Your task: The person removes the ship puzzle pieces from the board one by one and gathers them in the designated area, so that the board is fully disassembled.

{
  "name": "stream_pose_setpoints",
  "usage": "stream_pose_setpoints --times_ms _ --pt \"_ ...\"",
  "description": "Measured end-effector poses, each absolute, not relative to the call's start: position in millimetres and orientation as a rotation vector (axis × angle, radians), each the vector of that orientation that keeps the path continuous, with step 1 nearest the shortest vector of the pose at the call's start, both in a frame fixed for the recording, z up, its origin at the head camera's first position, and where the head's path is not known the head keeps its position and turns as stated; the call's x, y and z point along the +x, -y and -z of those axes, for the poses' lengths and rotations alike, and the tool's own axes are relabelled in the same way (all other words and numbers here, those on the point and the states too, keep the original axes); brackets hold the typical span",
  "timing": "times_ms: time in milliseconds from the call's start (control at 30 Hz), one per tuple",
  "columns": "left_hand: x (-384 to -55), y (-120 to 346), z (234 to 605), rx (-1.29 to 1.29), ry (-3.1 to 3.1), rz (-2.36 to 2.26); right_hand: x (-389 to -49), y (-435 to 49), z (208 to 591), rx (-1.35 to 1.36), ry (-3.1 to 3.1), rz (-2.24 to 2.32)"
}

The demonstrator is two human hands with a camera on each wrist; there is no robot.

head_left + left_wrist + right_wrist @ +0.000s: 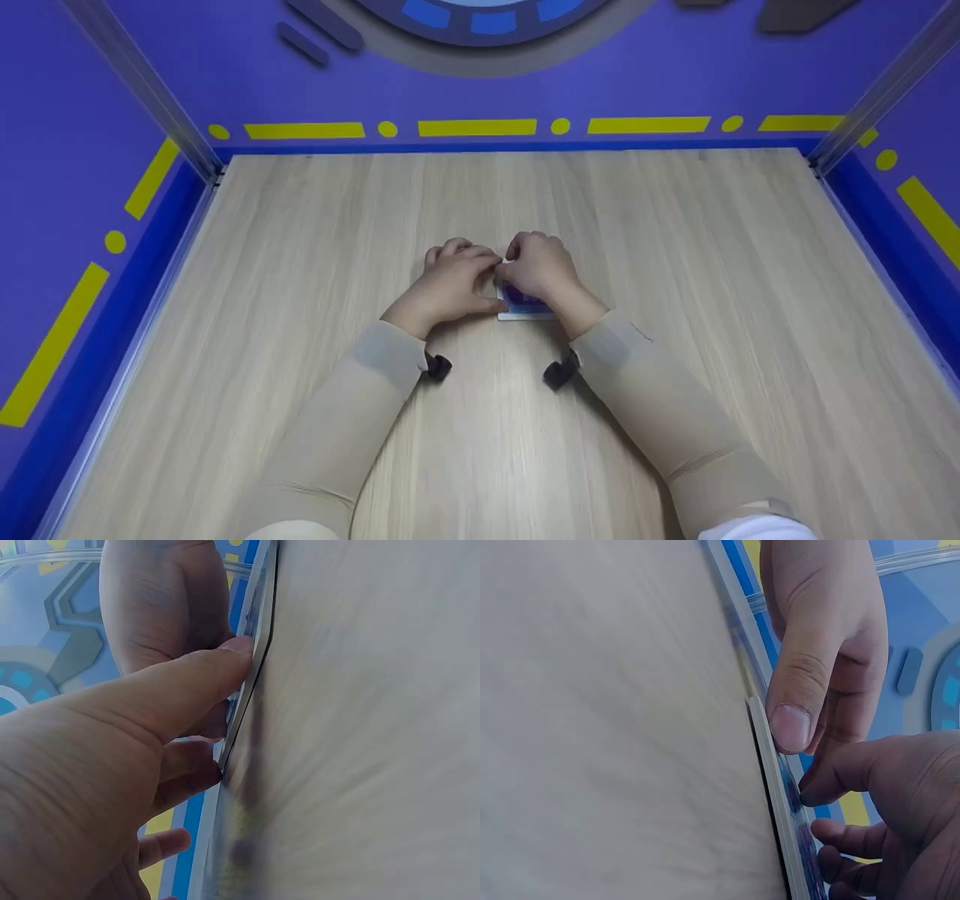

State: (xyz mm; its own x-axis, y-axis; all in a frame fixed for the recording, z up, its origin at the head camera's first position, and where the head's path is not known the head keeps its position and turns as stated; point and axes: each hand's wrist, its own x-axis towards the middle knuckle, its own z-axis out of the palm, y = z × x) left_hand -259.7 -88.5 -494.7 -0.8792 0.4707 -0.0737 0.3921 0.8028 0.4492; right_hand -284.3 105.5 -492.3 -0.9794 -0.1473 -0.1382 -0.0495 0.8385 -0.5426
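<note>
Blue panel (523, 305) lies under right hand (545, 268), left hand (454, 283) touching its edge.

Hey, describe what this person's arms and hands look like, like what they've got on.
The left hand and right hand are ungloved. The left sleeve and right sleeve are plain beige, with a greyer band near each wrist. A small black fitting sits inside the left cuff, and a matching one inside the right. White cloth shows above the right sleeve.

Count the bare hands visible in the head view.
2: the left hand at the left side of the panel, and the right hand over it, hiding part of its surface. No further hand appears hidden.
</note>
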Motion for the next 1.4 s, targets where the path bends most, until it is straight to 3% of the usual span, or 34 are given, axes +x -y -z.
stream_pose_setpoints --times_ms 1400 --pt "-261.7 86.6 494.9 0.686 -2.837 -0.630 -280.7 -103.5 496.2 -0.192 -2.928 0.828"
